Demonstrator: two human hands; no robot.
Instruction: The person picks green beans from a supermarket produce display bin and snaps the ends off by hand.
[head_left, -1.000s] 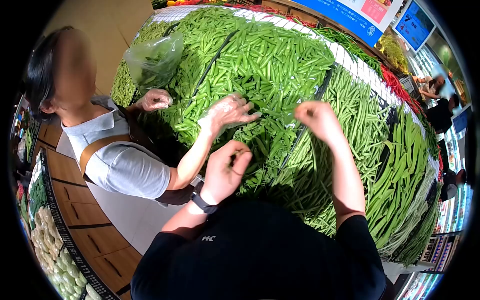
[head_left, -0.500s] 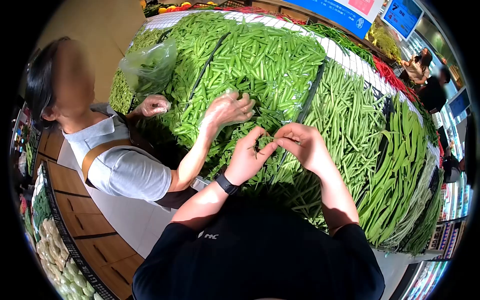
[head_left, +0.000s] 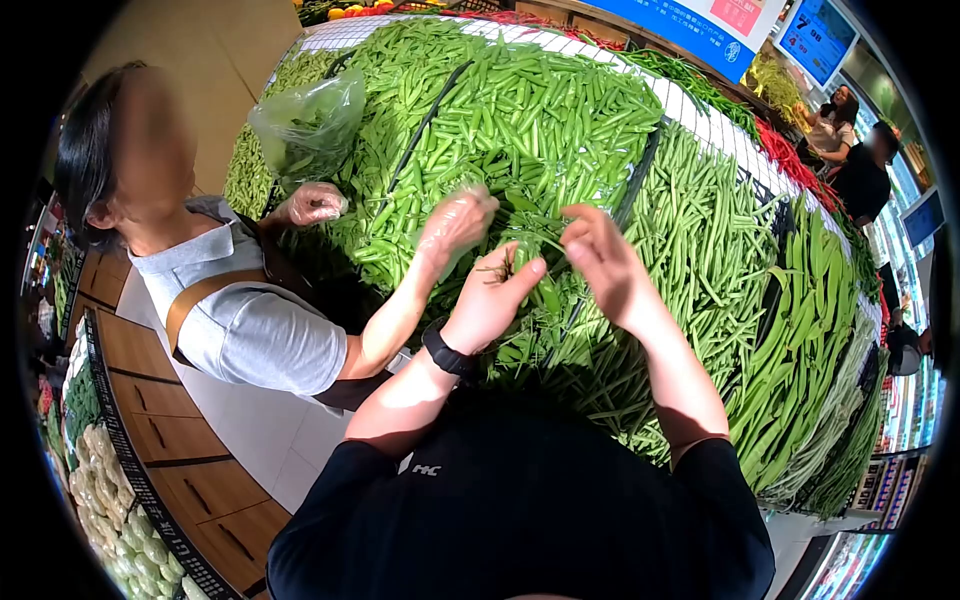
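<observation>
My left hand [head_left: 495, 298] is closed on thin green-brown plant stems [head_left: 490, 268], which poke out between thumb and fingers. Motion blurs my right hand [head_left: 608, 265], just to the right of it, over the vegetables. A thin green strand lies near its fingertips; I cannot tell whether the fingers hold it. Below both hands are leafy greens and pea pods [head_left: 545, 295]. Close beyond my left hand, a co-worker's gloved hand [head_left: 458, 225] is at the heap of green pods [head_left: 540, 115].
A co-worker [head_left: 250, 335] in a grey shirt and brown apron stands at my left. Near their other gloved hand is a clear plastic bag [head_left: 315, 125] with greens inside. Green beans [head_left: 690, 240] and broad flat beans [head_left: 790, 340] fill sections to the right. Black dividers [head_left: 425, 130] separate the heaps.
My hands were fingertip to fingertip over the stems; now they are apart, the right one drawn up and blurred. The co-worker's near hand has shifted slightly and is blurred.
</observation>
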